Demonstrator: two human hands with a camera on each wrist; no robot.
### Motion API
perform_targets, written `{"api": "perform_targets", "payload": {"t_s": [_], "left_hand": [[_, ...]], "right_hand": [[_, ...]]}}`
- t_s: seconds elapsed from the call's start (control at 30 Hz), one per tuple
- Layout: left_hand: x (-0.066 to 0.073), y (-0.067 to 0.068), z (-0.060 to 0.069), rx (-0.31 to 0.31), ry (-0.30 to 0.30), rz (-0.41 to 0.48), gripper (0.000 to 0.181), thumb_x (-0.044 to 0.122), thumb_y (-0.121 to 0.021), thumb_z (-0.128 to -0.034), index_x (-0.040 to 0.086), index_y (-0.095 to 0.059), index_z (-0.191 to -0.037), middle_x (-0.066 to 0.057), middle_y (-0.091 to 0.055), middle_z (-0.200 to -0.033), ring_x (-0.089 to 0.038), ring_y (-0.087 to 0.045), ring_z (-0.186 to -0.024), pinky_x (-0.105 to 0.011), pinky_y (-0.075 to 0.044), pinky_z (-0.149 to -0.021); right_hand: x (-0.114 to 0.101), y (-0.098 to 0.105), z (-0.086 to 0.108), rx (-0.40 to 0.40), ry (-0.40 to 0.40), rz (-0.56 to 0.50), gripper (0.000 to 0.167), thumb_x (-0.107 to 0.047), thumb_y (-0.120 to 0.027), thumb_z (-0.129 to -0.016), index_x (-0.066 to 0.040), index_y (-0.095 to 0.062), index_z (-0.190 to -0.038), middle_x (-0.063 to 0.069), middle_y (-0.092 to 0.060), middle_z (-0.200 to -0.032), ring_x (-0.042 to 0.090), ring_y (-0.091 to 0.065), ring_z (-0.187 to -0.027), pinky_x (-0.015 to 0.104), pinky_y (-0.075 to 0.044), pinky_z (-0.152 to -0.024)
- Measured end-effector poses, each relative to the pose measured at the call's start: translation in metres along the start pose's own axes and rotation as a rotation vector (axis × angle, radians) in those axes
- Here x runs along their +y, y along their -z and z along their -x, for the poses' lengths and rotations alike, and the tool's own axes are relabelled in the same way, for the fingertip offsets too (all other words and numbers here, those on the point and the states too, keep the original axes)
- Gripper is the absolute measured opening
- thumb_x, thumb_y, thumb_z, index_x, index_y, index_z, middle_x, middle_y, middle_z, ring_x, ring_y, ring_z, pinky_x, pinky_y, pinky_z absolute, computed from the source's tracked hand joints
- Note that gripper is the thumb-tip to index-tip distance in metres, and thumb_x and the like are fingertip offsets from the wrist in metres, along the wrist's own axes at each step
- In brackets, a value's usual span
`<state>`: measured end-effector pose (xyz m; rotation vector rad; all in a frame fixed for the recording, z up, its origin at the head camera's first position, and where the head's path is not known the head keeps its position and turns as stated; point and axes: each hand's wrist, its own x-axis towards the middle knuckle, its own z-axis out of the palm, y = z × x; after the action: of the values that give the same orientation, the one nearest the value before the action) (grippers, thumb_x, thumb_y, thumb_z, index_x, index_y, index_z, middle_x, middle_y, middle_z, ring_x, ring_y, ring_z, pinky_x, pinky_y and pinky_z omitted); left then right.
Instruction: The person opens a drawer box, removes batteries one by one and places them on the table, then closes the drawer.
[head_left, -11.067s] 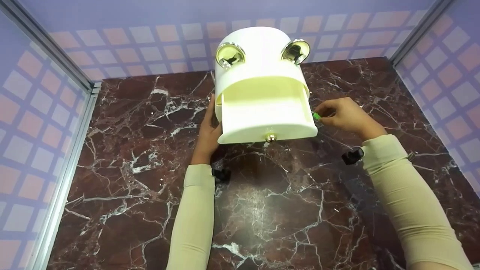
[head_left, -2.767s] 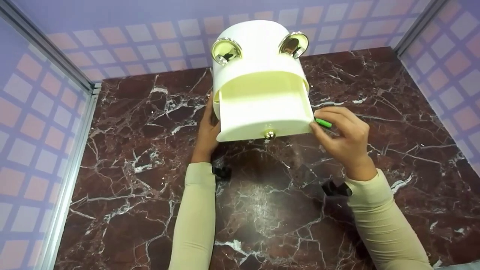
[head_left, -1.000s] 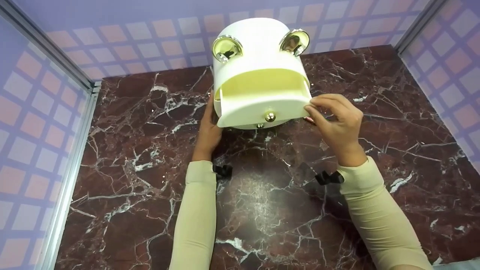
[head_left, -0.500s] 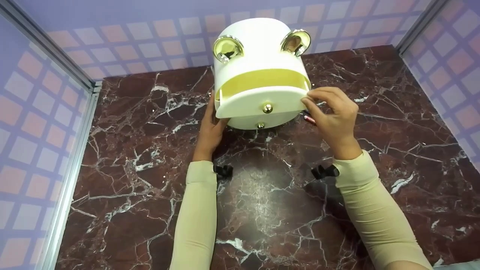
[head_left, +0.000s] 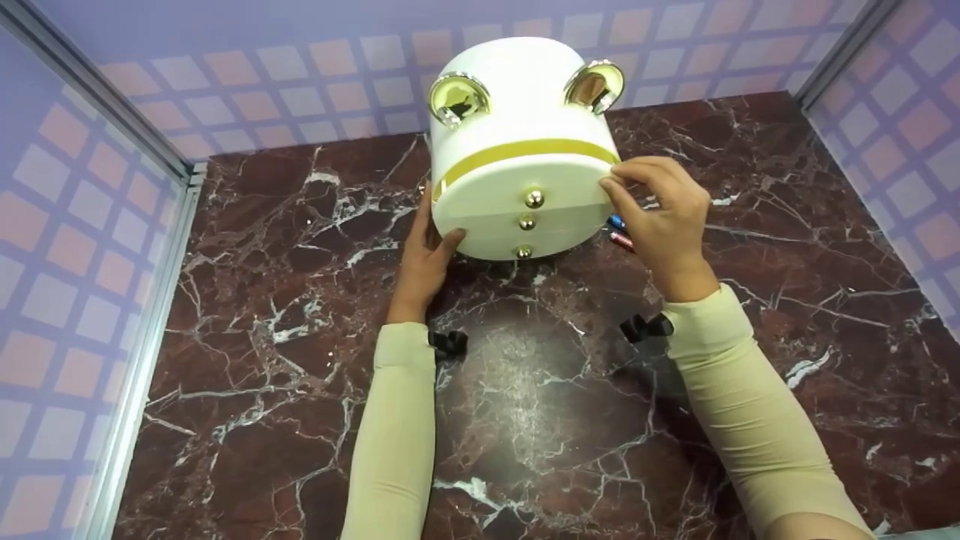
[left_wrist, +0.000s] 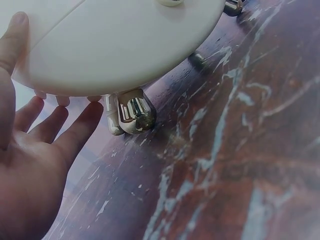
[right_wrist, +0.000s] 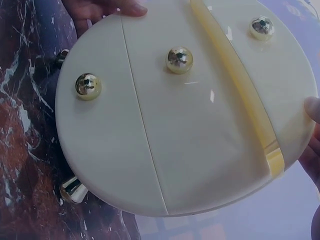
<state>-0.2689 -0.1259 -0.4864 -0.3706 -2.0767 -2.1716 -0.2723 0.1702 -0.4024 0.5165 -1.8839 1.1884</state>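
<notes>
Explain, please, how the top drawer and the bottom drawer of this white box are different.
The top drawer stands slightly out, with a yellowish gap above its front; the bottom drawer looks closed. The right hand pinches the top drawer's edge; it does not touch the bottom drawer. Both have a white front and a round gold-coloured knob.

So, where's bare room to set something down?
Dark red marbled tabletop lies bare between the beige left sleeve and beige right sleeve, also left of both. Crowded: around the right hand, red cylinder, blue cylinder and white rounded drawer box.
</notes>
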Motion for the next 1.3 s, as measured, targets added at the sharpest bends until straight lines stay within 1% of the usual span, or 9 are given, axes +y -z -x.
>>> {"api": "perform_targets", "payload": {"t_s": [0.1, 0.23, 0.4, 0.47, 0.57, 0.73, 1.0, 1.2, 1.3], "left_hand": [[0.0, 0.0, 0.0, 0.002, 0.0, -0.009, 0.083, 0.014, -0.062, -0.0932, 0.014, -0.009, -0.157, -0.009, -0.013, -0.164, -0.023, -0.026, -0.148, -0.031, -0.03, -0.119], [0.001, 0.0, 0.0, 0.001, 0.003, -0.016, 0.082, 0.009, -0.06, -0.0941, 0.013, -0.008, -0.157, -0.01, -0.012, -0.164, -0.024, -0.026, -0.148, -0.033, -0.031, -0.118], [0.003, 0.0, 0.001, -0.008, 0.025, -0.04, 0.086, 0.025, -0.064, -0.0921, 0.018, -0.009, -0.158, -0.007, -0.012, -0.164, -0.024, -0.028, -0.147, -0.037, -0.034, -0.117], [0.003, 0.0, 0.001, -0.006, 0.029, -0.048, 0.086, 0.029, -0.064, -0.0912, 0.021, -0.01, -0.158, -0.005, -0.013, -0.164, -0.023, -0.029, -0.147, -0.037, -0.035, -0.117], [0.003, -0.001, 0.001, 0.005, 0.017, -0.05, 0.085, 0.027, -0.064, -0.0914, 0.022, -0.011, -0.157, -0.005, -0.015, -0.164, -0.022, -0.029, -0.147, -0.035, -0.033, -0.118], [0.003, -0.001, 0.001, 0.013, 0.021, -0.047, 0.087, 0.029, -0.066, -0.0902, 0.021, -0.012, -0.157, -0.006, -0.016, -0.163, -0.024, -0.03, -0.146, -0.034, -0.032, -0.118], [0.001, -0.001, 0.001, 0.015, 0.008, -0.039, 0.084, 0.022, -0.065, -0.092, 0.02, -0.012, -0.157, -0.007, -0.017, -0.163, -0.022, -0.029, -0.147, -0.032, -0.03, -0.119], [0.0, -0.001, 0.001, 0.006, 0.011, -0.037, 0.085, 0.024, -0.065, -0.092, 0.02, -0.011, -0.157, -0.007, -0.016, -0.163, -0.023, -0.03, -0.146, -0.033, -0.032, -0.118], [0.0, -0.001, 0.001, 0.003, 0.008, -0.033, 0.084, 0.02, -0.063, -0.0927, 0.02, -0.01, -0.157, -0.007, -0.015, -0.164, -0.024, -0.031, -0.146, -0.034, -0.032, -0.118]], "right_hand": [[0.002, -0.002, -0.002, 0.005, -0.007, 0.028, 0.017, -0.016, -0.081, -0.079, -0.003, -0.076, -0.088, 0.007, -0.073, -0.09, 0.014, -0.066, -0.078, 0.014, -0.052, -0.07], [0.005, -0.006, -0.005, 0.013, -0.012, 0.037, 0.017, -0.017, -0.081, -0.079, -0.003, -0.076, -0.088, 0.007, -0.073, -0.09, 0.015, -0.066, -0.079, 0.017, -0.054, -0.073], [0.007, -0.009, -0.005, 0.029, -0.007, 0.05, 0.017, -0.015, -0.081, -0.079, -0.002, -0.075, -0.087, 0.01, -0.072, -0.089, 0.017, -0.065, -0.078, 0.017, -0.053, -0.077], [0.007, -0.01, -0.005, 0.034, -0.007, 0.065, 0.016, -0.014, -0.081, -0.078, -0.001, -0.075, -0.086, 0.011, -0.072, -0.088, 0.019, -0.064, -0.078, 0.016, -0.052, -0.078], [0.008, -0.012, -0.005, 0.041, -0.014, 0.084, 0.016, -0.014, -0.082, -0.077, -0.001, -0.075, -0.085, 0.012, -0.072, -0.088, 0.021, -0.065, -0.079, 0.016, -0.052, -0.079], [0.008, -0.013, -0.006, 0.042, -0.019, 0.093, 0.016, -0.014, -0.082, -0.077, -0.001, -0.075, -0.084, 0.013, -0.072, -0.086, 0.023, -0.065, -0.078, 0.016, -0.051, -0.08], [0.009, -0.018, -0.004, 0.077, 0.009, 0.096, 0.013, -0.011, -0.08, -0.079, 0.0, -0.075, -0.084, 0.014, -0.07, -0.086, 0.024, -0.064, -0.079, 0.017, -0.051, -0.078], [0.008, -0.022, -0.003, 0.101, 0.02, 0.097, 0.01, -0.008, -0.079, -0.079, 0.0, -0.075, -0.085, 0.014, -0.069, -0.085, 0.024, -0.062, -0.079, 0.018, -0.049, -0.078], [0.009, -0.022, -0.003, 0.098, 0.018, 0.102, 0.011, -0.01, -0.079, -0.08, -0.001, -0.076, -0.085, 0.013, -0.07, -0.086, 0.025, -0.063, -0.08, 0.02, -0.05, -0.079]]}}
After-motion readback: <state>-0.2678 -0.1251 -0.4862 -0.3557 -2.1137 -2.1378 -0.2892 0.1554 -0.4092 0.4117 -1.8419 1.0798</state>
